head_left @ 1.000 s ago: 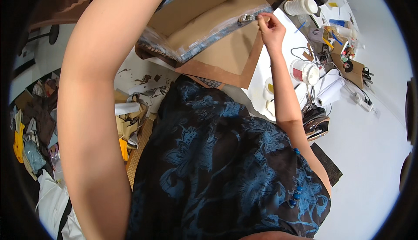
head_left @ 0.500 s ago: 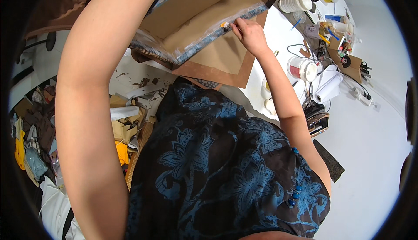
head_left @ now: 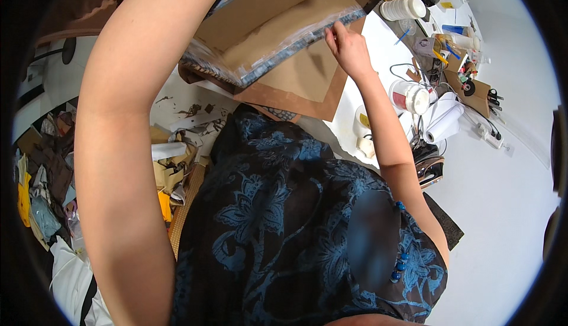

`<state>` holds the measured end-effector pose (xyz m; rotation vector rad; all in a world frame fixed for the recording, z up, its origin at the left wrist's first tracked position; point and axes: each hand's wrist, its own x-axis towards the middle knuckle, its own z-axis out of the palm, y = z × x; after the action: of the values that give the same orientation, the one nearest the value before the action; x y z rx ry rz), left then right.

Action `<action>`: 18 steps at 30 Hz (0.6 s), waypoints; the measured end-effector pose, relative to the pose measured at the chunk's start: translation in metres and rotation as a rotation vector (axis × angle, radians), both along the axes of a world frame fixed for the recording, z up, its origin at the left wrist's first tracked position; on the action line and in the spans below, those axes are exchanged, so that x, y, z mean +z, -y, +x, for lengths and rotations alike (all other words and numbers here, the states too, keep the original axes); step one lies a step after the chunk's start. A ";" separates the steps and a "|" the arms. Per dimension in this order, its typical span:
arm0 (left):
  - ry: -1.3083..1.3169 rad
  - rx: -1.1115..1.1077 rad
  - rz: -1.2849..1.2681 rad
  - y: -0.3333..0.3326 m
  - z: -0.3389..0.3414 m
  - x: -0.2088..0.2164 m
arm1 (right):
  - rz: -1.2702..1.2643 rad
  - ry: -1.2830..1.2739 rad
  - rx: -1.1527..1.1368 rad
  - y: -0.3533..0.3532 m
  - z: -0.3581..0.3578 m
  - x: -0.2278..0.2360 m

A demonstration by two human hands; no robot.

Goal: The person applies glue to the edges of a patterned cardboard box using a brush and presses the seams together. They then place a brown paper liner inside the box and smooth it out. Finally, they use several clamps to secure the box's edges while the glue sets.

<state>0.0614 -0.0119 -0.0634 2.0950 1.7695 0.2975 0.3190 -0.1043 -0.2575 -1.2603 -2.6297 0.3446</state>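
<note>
An open box (head_left: 296, 12) of brown board stands tilted at the top of the view. Its near rim is edged in blue-black patterned covering (head_left: 272, 64), with whitish smears along the inner side. My right hand (head_left: 350, 49) is at this rim, right of its middle, thumb and fingers pinched together. What lies between the fingertips is hidden. My left arm (head_left: 118, 113) reaches up past the box's left side, and my left hand is beyond the upper edge. Below the box lies a flat board (head_left: 296, 83) with a brown border.
White tubs (head_left: 409, 96) and a paper roll (head_left: 447, 119) stand to the right on the white table (head_left: 349, 104). Farther back are a white ridged container (head_left: 402, 9) and a carton of tools (head_left: 473, 86). Scraps and cloth (head_left: 53, 166) pile up at left.
My right hand has slid a little to the right along the box's near rim. The small orange-and-white thing seen at its fingertips before no longer shows.
</note>
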 end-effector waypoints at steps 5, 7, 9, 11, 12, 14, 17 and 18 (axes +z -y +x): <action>0.015 -0.034 0.023 -0.004 0.000 -0.002 | -0.006 0.045 0.034 -0.004 0.006 -0.012; 0.004 -0.008 0.021 -0.005 0.003 -0.004 | 0.032 -0.068 -0.013 -0.014 0.007 -0.001; 0.013 -0.006 0.021 -0.004 0.000 -0.004 | 0.072 -0.138 -0.041 -0.020 0.006 0.000; 0.019 -0.022 0.027 -0.005 0.001 -0.004 | 0.028 -0.036 -0.022 -0.021 0.015 -0.010; 0.019 -0.032 0.030 -0.007 0.003 -0.006 | 0.006 0.015 -0.013 -0.021 0.021 -0.013; 0.008 -0.018 0.029 -0.006 0.000 -0.007 | 0.013 -0.049 -0.053 -0.028 0.020 -0.003; 0.005 -0.017 0.028 -0.005 0.002 -0.004 | 0.092 -0.114 -0.025 -0.035 0.023 -0.010; 0.013 -0.030 0.031 -0.006 0.002 -0.005 | 0.130 -0.131 0.000 -0.035 0.026 -0.016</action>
<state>0.0630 -0.0064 -0.0679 2.1338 1.7354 0.3315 0.3447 -0.0695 -0.2737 -1.1558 -2.4981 0.2425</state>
